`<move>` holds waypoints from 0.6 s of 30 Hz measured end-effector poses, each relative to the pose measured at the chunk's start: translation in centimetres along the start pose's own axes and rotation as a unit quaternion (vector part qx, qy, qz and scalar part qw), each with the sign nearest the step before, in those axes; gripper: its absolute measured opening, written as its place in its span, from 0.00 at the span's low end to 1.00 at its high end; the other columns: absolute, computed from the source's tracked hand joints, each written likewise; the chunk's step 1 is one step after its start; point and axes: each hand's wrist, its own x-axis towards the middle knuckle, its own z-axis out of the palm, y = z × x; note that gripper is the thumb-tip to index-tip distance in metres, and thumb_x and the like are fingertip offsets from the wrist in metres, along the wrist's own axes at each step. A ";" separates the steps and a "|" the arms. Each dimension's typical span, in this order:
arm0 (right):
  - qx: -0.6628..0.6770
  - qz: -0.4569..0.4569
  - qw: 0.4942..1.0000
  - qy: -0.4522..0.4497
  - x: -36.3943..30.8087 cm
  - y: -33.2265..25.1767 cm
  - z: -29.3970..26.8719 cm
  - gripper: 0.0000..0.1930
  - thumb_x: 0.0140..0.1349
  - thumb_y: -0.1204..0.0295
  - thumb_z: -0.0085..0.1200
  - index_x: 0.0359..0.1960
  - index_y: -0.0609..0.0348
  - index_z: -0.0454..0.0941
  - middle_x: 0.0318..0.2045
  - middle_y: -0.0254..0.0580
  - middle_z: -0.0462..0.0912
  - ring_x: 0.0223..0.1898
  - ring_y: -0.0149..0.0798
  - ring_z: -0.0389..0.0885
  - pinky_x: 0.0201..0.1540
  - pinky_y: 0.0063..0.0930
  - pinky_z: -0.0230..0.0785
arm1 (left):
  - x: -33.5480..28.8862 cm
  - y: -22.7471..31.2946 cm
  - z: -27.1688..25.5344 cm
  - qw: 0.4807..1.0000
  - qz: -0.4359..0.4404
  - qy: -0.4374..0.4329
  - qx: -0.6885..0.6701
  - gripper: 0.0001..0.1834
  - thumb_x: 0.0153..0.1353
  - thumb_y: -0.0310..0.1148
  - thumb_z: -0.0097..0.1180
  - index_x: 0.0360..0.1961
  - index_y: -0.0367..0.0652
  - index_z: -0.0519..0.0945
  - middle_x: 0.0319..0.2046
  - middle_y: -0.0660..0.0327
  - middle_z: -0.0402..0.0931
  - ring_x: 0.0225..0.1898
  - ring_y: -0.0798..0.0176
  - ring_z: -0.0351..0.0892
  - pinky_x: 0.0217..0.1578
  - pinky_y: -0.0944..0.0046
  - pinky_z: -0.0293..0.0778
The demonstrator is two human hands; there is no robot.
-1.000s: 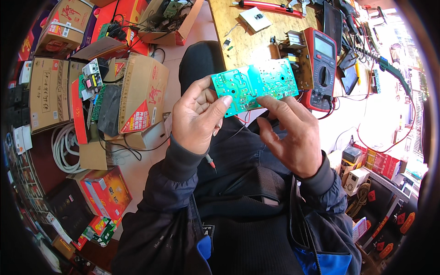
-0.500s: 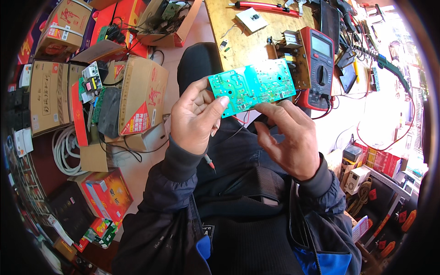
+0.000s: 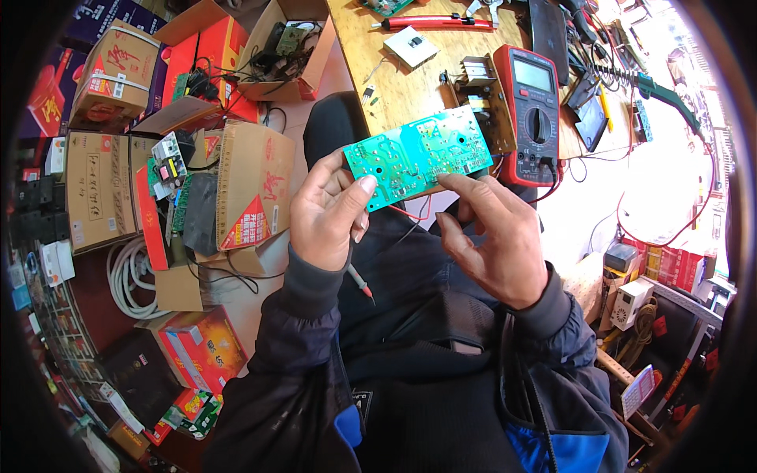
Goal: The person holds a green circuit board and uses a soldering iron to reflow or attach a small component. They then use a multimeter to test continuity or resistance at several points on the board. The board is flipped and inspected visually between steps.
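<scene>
A green circuit board (image 3: pixel 418 158), solder side up, is held tilted above my lap. My left hand (image 3: pixel 327 213) grips its left end, thumb on top and fingers beneath. A test probe (image 3: pixel 360 284) with a red tip hangs below that hand; whether the fingers hold it too is hidden. My right hand (image 3: pixel 501 236) has its index fingertip on the board's lower edge, and its thumb stands apart from the fingers. Red and dark leads show beneath the board. To its right, a red and grey multimeter (image 3: pixel 532 118) rests by the workbench (image 3: pixel 394 67).
On the bench are a red desoldering pump (image 3: pixel 434 23), a white block (image 3: pixel 411 47) and a metal heat sink (image 3: pixel 475 71). A soldering iron (image 3: pixel 666 101) with a green handle is at the right. Cardboard boxes (image 3: pixel 256 185) and a coiled white cable (image 3: pixel 130 280) crowd the left.
The view has shifted slightly. The board sits a little further left, and my right index fingertip has moved from beside its lower edge onto it. My left grip stays the same.
</scene>
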 end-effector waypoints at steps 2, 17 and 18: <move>0.021 0.007 1.000 0.016 -0.3 0.3 -0.1 0.22 0.57 0.79 0.69 0.55 0.62 0.82 0.30 0.44 0.79 0.31 0.46 0.80 0.36 0.39 0.74 | 0.1 0.0 -0.1 1.000 0.003 -0.002 0.003 0.27 0.73 0.29 0.64 0.68 0.30 0.72 0.37 0.60 0.81 0.24 0.77 0.73 0.19 0.75 0.66; 0.101 0.090 0.958 0.253 -6.7 4.2 -4.0 0.11 0.63 0.83 0.68 0.32 0.62 0.75 0.26 0.31 0.76 0.27 0.26 0.72 0.33 0.23 0.65 | -1.4 1.8 -1.4 0.979 0.154 0.078 0.111 0.26 0.74 0.30 0.60 0.69 0.33 0.69 0.36 0.62 0.74 0.24 0.75 0.70 0.19 0.73 0.63; 0.107 0.105 0.954 0.259 -7.1 4.7 -4.5 0.11 0.64 0.82 0.69 0.31 0.62 0.75 0.25 0.31 0.75 0.26 0.26 0.71 0.32 0.24 0.64 | -1.4 2.1 -1.4 0.975 0.187 0.074 0.096 0.23 0.75 0.31 0.60 0.67 0.35 0.71 0.35 0.63 0.73 0.24 0.75 0.70 0.20 0.73 0.63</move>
